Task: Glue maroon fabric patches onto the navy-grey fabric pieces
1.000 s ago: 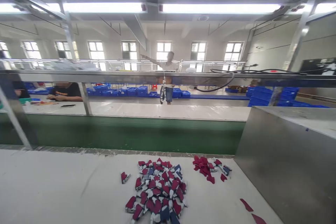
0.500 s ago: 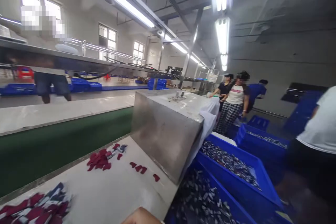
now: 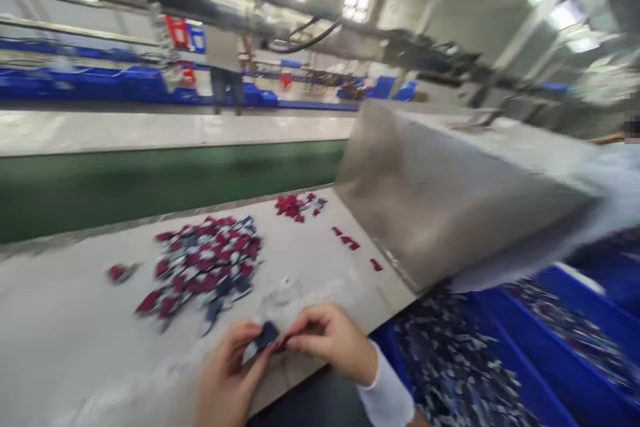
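1. Above the near edge of a smooth white worktop [image 3: 65, 327], toward its right-hand end, a person's bare left hand [image 3: 227, 373] curls with thumb and fingers closed around a small navy-and-white piece [image 3: 267, 333]

2. Just beside it, the bare right hand [image 3: 337, 343], a white cuff [image 3: 385, 383] at its wrist, pinches a small dark red piece [image 3: 281, 345] between thumb and fingertips; the two pieces meet or nearly meet, and blur hides whether they touch

3. Beyond the hands, midway between the worktop's near and far edges, spreads a heap of small dark red, navy and white pieces [image 3: 207, 257], with a single red-and-white piece [image 3: 119, 272] lying apart to its left

4. Near the far right corner sits a smaller cluster of mostly dark red pieces [image 3: 290, 205]; four flat red scraps [image 3: 353, 245] trail from there along the right edge, near a large silver-grey metal box [image 3: 395, 193]

5. Past the near right corner, below worktop level, blue plastic crates [image 3: 503, 327] hold masses of small dark and pale pieces

6. A green panel [image 3: 165, 183] runs along the far edge, while a person in dark shorts [image 3: 223, 57] stands in the blurred background
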Available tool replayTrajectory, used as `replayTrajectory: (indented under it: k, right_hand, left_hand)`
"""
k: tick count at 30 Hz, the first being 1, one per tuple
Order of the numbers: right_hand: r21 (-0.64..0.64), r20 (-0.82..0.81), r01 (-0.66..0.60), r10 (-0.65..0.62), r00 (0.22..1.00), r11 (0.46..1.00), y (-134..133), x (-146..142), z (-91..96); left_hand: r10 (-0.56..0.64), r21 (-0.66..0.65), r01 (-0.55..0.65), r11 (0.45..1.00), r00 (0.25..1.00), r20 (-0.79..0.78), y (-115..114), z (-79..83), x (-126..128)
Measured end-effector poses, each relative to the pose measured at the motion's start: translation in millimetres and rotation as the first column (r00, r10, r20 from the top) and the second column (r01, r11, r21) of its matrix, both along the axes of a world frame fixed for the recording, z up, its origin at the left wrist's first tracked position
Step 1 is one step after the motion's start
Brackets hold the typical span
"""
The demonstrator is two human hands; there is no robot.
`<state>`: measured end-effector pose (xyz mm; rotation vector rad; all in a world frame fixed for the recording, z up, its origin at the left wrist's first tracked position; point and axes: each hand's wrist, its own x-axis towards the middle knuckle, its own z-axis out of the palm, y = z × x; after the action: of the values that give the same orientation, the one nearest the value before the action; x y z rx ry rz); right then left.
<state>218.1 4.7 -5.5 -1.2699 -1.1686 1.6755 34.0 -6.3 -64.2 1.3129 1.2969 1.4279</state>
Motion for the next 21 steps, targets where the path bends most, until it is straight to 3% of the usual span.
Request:
replayTrajectory:
  k: [3, 9, 15, 21]
  right_hand:
    - [-0.050, -0.009, -0.056, 0.055, 0.998, 0.997, 6.4, -2.7, 0.0]
    - [-0.083, 0.035, -0.090, 0.093, 0.995, 0.992, 10.3, -8.7, 3.1]
    - [-0.070, 0.081, -0.073, 0.078, 0.994, 0.995, 14.5, -9.8, 5.6]
    - [-0.062, 0.089, -0.084, 0.089, 0.992, 0.995, 16.8, -8.4, 3.4]
  left_hand:
    - [-0.094, 0.026, 0.095, 0.995, 0.995, -0.022, -2.5, -9.2, -8.5]
    - [-0.154, 0.045, 0.156, 0.987, 0.987, -0.052, -7.3, 4.9, -5.3]
    - [-0.173, 0.097, 0.192, 0.977, 0.969, -0.176, -4.2, 9.9, -9.0]
    - [-0.152, 0.169, 0.188, 0.968, 0.967, -0.206, -0.8, 9.6, -9.1]
